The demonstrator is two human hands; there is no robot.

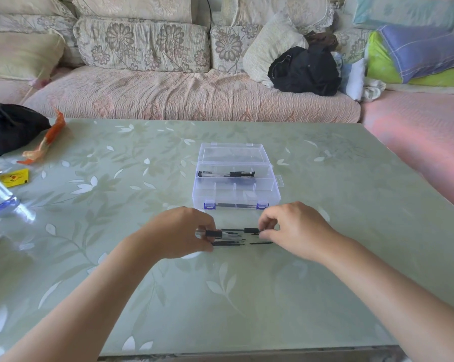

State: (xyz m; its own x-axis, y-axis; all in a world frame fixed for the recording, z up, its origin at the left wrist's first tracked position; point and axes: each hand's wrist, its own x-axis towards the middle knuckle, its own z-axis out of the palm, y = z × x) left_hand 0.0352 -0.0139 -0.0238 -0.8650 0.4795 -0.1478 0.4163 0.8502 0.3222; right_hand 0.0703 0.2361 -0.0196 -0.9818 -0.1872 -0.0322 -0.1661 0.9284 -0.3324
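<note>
Item: loose black pens (230, 242) on table (351, 231), just before the open clear box (236, 197); gathering step in hand, left hand (179, 231) curled round the bunch's end, right hand (296, 231) pinching a capped pen (250, 230); next move probably calls for a level lift into a compartment.

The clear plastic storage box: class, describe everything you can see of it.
The clear plastic storage box lies open on the leaf-patterned table, its lid folded back on the far side. Thin dividers split it into compartments; the far one holds black pens. Two blue latches sit on its near edge, a hang tab on its right. Only the table and pens touch it.
</note>
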